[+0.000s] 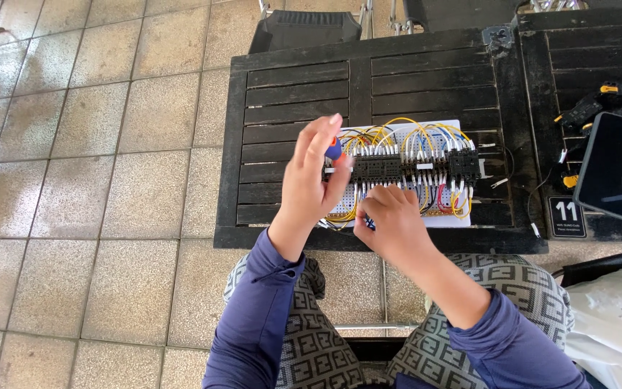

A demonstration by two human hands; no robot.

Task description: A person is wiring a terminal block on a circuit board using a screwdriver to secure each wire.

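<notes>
The person sat at a dark slatted desk (289,94) with a white perforated wiring board (462,218) lying near its front edge, toward the middle. A row of black terminal blocks (426,167) ran across the board, with yellow wires (404,130) looping above and below it.

The left hand (311,180) was raised over the board's left end, its fingers (323,137) closed around a small screwdriver with a blue and orange handle (334,150), only partly visible behind the palm. The right hand (391,223) rested low on the board's front edge, just beside the left hand; its fingers (381,196) were curled down among the wires, and whether they pinched anything could not be told, though a bit of blue showed at the thumb side.

The far half of the desk lay bare wood, with room behind the board. To the left the desk ended at a straight edge with open tiled floor (73,180) beyond. To the right, a second dark desk (584,65) stood close by, carrying a black phone (613,164), yellow-and-black tools (592,108) and a small numbered card (566,217). A black chair (304,30) stood at the far side. A white bag (613,310) lay at the person's right knee.
</notes>
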